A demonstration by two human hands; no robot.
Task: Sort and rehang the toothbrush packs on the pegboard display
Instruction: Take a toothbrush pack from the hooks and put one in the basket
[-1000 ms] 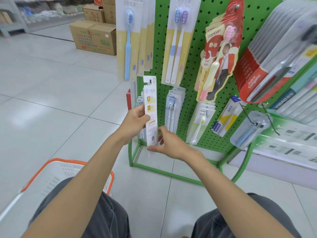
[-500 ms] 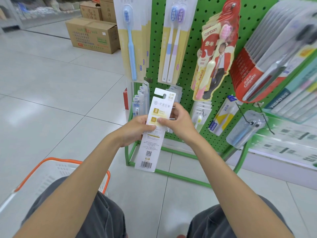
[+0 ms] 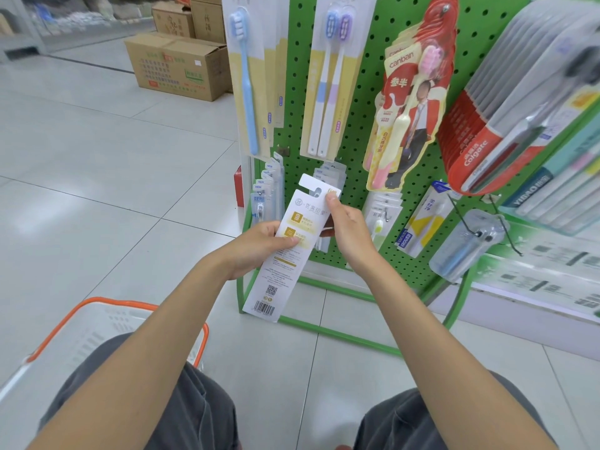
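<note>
One toothbrush pack (image 3: 282,277) is being held in the air by both hands, just in front of the lower left part of the pegboard (image 3: 360,131), not yet hung on any peg. Its printed back is being shown to the camera: a long, narrow white card with gold panels, a barcode near the bottom edge, and a rounded hang tab (image 3: 311,186) with a cut slot at the top. It is being carried tilted, top leaning right.

The left hand (image 3: 256,245) is being closed round the left edge at mid-length, thumb on the print, fingers hidden behind. The upper right corner, beside the slot, is being pinched by the right hand (image 3: 350,232), one fingertip (image 3: 331,198) showing on the card.

The pack is being judged light and thin: stiff enough along its length to be steered, yet likely to bow if squeezed. Its front face is hidden; any clear plastic there would probably be slippery. The tab is being taken as the weak point, liable to crease or tear, so the card edges just below it are being favoured for holding.

Glossy carded packs (image 3: 248,79) are hanging in rows on the perforated green board, and a white basket (image 3: 107,323) with an orange rim is standing on pale floor tiles (image 3: 97,157) nearby.
</note>
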